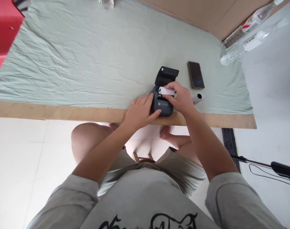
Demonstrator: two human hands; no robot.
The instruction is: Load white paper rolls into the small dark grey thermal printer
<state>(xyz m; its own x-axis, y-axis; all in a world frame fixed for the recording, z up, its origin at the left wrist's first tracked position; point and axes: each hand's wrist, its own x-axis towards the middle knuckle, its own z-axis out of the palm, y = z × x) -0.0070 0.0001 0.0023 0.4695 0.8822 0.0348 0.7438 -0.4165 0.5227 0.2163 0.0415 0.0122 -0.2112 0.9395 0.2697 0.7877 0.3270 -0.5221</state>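
Observation:
A small dark portable thermal printer (pixel 164 108) sits near the front edge of the table, its black lid (pixel 167 75) raised at the back. My left hand (pixel 140 111) grips the printer's left side, with the thumb over its front corner. In my right hand (pixel 181 98), a white paper roll (pixel 166 91) is pinched between thumb and fingers, lying sideways at the printer's paper compartment. How deep it sits is hidden by my fingers. A second white roll (pixel 197 98) with a dark hollow core lies beyond my right wrist.
A smartphone (pixel 195 74) lies on the pale green cloth (pixel 87 57) right of the printer. Two clear plastic bottles (pixel 251 46) lie at the far right, by a cardboard panel (pixel 190 12). A clear container (pixel 107 3) stands at the far edge. The table's wooden edge (pixel 63 110) is bare in front.

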